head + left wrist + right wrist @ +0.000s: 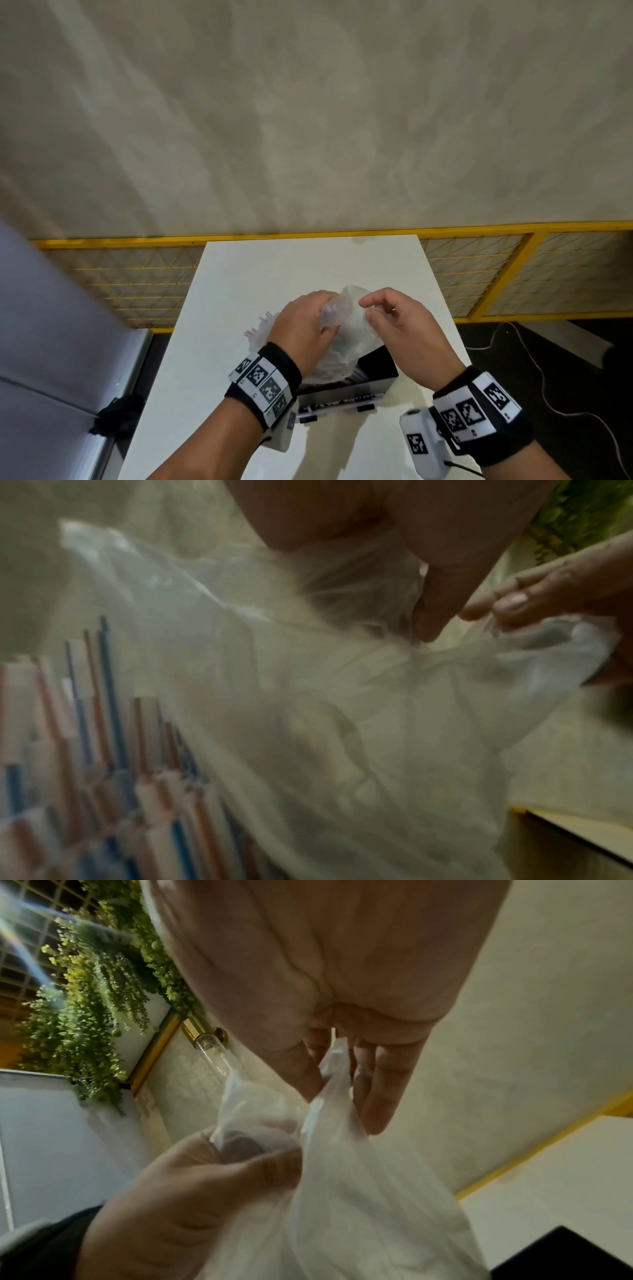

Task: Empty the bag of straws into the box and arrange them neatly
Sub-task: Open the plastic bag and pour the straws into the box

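A thin clear plastic bag (pixel 346 329) hangs crumpled over the black box (pixel 371 373) on the white table (pixel 239 274). My left hand (pixel 308 325) grips the bag's gathered top, fingers curled round it (pixel 240 1153). My right hand (pixel 387 315) pinches the plastic (pixel 339 1074) just beside it, thumb against fingers. Striped pink, blue and white straws (pixel 85 764) stand bunched to the left of the bag; their tips (pixel 262 322) poke out past my left wrist. The bottom of the box is hidden by the bag.
The table is narrow, with its far edge against a yellow mesh fence (pixel 496 274). A grey cabinet (pixel 51 342) stands at the left. A white cable (pixel 548 394) lies on the dark floor at the right. Hanging green plants (pixel 92 1001) show in the right wrist view.
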Tool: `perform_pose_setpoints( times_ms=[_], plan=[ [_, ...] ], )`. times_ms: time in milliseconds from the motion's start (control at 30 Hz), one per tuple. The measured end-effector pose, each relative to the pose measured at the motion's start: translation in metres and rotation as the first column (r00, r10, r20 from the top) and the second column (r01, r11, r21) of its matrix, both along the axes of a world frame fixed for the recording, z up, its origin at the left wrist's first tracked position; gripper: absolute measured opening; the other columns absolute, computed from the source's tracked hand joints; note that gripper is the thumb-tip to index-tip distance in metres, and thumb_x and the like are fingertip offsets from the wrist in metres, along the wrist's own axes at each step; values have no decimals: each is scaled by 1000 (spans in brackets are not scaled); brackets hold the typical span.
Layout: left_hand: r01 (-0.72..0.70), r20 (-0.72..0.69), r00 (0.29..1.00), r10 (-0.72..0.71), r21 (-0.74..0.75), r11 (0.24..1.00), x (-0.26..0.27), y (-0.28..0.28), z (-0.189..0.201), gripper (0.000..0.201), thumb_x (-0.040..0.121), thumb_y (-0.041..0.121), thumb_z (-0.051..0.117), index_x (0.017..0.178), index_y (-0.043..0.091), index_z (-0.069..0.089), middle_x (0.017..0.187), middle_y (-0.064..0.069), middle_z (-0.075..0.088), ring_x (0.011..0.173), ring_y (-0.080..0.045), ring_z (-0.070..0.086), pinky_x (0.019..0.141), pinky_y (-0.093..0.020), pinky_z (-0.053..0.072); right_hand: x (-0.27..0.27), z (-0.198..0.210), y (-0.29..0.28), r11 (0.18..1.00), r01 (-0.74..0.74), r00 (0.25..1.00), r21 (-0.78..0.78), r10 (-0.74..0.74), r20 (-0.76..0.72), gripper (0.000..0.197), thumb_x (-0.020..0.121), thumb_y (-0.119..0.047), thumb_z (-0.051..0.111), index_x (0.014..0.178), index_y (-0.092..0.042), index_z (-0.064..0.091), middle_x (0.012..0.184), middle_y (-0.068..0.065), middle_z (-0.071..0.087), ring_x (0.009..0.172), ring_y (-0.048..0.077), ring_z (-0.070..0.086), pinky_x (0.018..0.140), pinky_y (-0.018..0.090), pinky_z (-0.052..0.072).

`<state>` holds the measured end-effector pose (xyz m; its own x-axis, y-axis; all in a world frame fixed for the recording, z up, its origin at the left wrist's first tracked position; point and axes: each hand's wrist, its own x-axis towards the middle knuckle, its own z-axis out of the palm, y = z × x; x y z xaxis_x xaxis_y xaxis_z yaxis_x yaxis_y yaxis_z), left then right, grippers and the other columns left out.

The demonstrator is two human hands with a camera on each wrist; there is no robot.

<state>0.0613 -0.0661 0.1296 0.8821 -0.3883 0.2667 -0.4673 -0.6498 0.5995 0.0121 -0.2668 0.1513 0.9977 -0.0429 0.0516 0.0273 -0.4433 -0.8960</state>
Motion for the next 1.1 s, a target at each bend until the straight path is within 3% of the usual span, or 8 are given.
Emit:
perform_pose_setpoints(
  times_ms=[133, 233, 433, 700, 867, 967, 1067, 1100],
  plan=[
    [36, -58, 998, -23, 238, 971, 7, -7, -9, 14, 89, 17, 48, 88, 28, 56, 84, 8, 65, 80, -18, 62, 72, -33, 50, 0, 2, 4, 997, 0, 1000, 75, -1, 22, 21, 101, -18, 62, 102, -37, 70, 91, -2, 69, 83, 23, 62, 78, 38, 55],
    [59, -116, 993, -29, 261, 964, 9, -11, -22, 7, 91, 27, 49, 93, 30, 55, 85, 8, 66, 79, -17, 63, 74, -33, 52, 0, 6, 3, 995, -30, 998, 93, 25, 49, 21, 102, -16, 61, 104, -34, 71, 95, -9, 72, 87, 16, 65, 80, 30, 56],
    [-50, -183, 983, 22, -149, 988, 6, 3, -19, 34, 91, 53, 63, 121, 44, 52, 113, 26, 61, 107, 9, 55, 85, -5, 43, 1, 4, -2, 978, 0, 999, 208, -9, 41, 20, 101, -13, 64, 109, -31, 70, 89, -9, 68, 80, 12, 62, 80, 26, 54],
    [-235, -194, 967, 165, -428, 873, 12, 45, 7, 15, 96, 46, 66, 95, 32, 71, 90, 9, 73, 87, -8, 68, 76, -28, 53, 2, 2, -10, 955, 48, 997, 293, -63, 44, 27, 95, -31, 73, 117, -44, 65, 106, -10, 68, 95, 14, 71, 85, 33, 59],
    [-234, -204, 970, 134, -624, 746, 9, 60, 29, 21, 92, 42, 69, 93, 22, 75, 91, -5, 75, 91, -23, 71, 90, -40, 55, 1, -1, -3, 994, -30, 999, 101, 34, -36, 74, 81, -57, 79, 145, -48, 43, 137, -26, 52, 123, -2, 57, 97, 22, 52],
    [-156, -128, 987, 93, -676, 720, 6, 65, 49, 21, 98, 31, 66, 86, 15, 71, 85, -9, 71, 87, -24, 68, 87, -36, 56, 1, 3, 7, 1000, -8, 998, 12, 7, 70, 45, 91, -38, 76, 131, -44, 57, 128, -25, 59, 120, -5, 55, 98, 19, 49],
    [-162, -55, 983, 175, -710, 685, 3, 74, 63, 22, 99, 30, 66, 81, 19, 71, 76, -7, 71, 74, -17, 67, 75, -20, 53, 2, 13, 10, 993, 56, 988, 99, -70, 141, 2, 98, -33, 69, 99, -32, 70, 96, -10, 71, 92, 8, 67, 85, 40, 56],
    [-183, -51, 976, 212, -721, 668, 2, 78, 65, 24, 99, 32, 65, 79, 19, 70, 73, -6, 70, 68, -14, 66, 69, -18, 52, 1, 17, 9, 988, 64, 986, 140, -84, 144, 8, 99, -35, 68, 95, -28, 70, 90, -6, 72, 86, 12, 67, 81, 44, 56]
  ],
)
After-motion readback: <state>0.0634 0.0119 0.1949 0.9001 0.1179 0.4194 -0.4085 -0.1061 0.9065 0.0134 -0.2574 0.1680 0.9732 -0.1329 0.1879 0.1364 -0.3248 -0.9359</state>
